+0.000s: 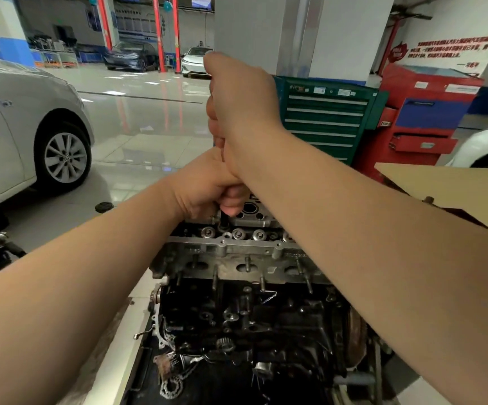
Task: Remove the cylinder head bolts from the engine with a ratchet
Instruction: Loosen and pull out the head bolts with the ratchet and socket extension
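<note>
So this was mid-bolt on the head. The left hand point(204, 185) was curled round the lower part of the tool, right down near the cylinder head point(236, 244), with a dark socket or extension point(223, 222) poking out just under its fingers and dropping into the top of the head. The right hand point(241, 106) sat stacked directly above the left one, fisted round what I'd guess was the ratchet handle. Honestly the ratchet itself was almost fully buried in the two hands, so I couldn't tell which way the handle pointed or how the head of it sat.

The engine point(251, 317) was straight below both forearms, and the row of valve gear point(238, 233) ran just below and to the right of the left hand. I couldn't make out any actual head bolt; the one being worked was hidden under the socket.

My take on doing this bit properly: keep that lower hand as the steady one, pushing the socket square down onto the bolt so it can't cam off and round the head. Let the upper hand do the swinging, in smooth pulls rather than jerks. Head bolts are tight, so brace for the sudden give, since knuckles were very close to the castings around the left hand. Probably also worth cracking them all a bit in sequence before spinning any fully out, so the head doesn't warp.
</note>
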`<act>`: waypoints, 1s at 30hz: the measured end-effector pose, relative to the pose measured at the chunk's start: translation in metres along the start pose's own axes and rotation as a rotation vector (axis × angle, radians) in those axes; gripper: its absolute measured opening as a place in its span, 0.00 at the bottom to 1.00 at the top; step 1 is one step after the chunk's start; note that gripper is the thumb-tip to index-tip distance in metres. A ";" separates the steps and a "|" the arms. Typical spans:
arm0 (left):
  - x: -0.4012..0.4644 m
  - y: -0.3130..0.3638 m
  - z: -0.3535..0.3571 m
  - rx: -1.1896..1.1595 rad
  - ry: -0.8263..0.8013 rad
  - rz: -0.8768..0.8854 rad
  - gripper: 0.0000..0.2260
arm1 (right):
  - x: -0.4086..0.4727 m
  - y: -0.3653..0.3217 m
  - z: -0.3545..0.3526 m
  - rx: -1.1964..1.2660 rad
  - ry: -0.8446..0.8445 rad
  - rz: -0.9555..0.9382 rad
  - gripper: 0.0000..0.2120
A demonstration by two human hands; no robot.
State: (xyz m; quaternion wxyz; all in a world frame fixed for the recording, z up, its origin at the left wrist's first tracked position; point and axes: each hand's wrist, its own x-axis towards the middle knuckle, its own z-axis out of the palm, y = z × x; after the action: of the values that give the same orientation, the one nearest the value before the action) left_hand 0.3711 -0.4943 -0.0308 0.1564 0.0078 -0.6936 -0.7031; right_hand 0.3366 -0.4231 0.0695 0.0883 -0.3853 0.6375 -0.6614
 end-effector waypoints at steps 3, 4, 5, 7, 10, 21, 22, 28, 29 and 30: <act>-0.004 0.001 0.006 0.044 0.027 0.051 0.17 | 0.003 0.008 -0.021 0.136 -0.157 0.058 0.22; -0.006 0.002 0.010 0.080 0.080 0.069 0.18 | 0.003 0.014 -0.033 0.109 -0.166 -0.007 0.25; -0.008 0.004 0.016 0.147 0.156 0.096 0.17 | 0.005 0.024 -0.050 0.065 -0.132 -0.066 0.27; -0.013 0.007 0.028 0.318 0.371 0.174 0.17 | 0.010 0.054 -0.097 -0.115 -0.009 -0.155 0.24; -0.019 0.019 0.037 0.309 0.646 0.351 0.17 | 0.010 0.116 -0.193 -0.707 0.226 -0.197 0.10; 0.004 0.033 0.061 0.225 0.788 0.378 0.17 | -0.013 0.232 -0.399 -1.455 0.188 0.493 0.22; 0.004 0.033 0.061 0.228 0.784 0.378 0.17 | -0.013 0.232 -0.399 -1.459 0.177 0.452 0.21; 0.007 0.034 0.055 0.114 0.755 0.347 0.14 | 0.002 0.223 -0.377 -1.329 0.195 0.379 0.15; 0.008 0.034 0.054 0.098 0.755 0.344 0.14 | 0.009 0.212 -0.364 -1.170 0.245 0.372 0.15; 0.009 0.033 0.054 0.094 0.751 0.342 0.14 | 0.016 0.195 -0.348 -0.950 0.283 0.372 0.17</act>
State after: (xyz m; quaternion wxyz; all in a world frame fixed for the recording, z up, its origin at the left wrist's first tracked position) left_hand 0.3576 -0.4433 0.0056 0.5125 0.1555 -0.6112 -0.5827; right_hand 0.0363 -0.1958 -0.0634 -0.0672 -0.1702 0.9301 -0.3186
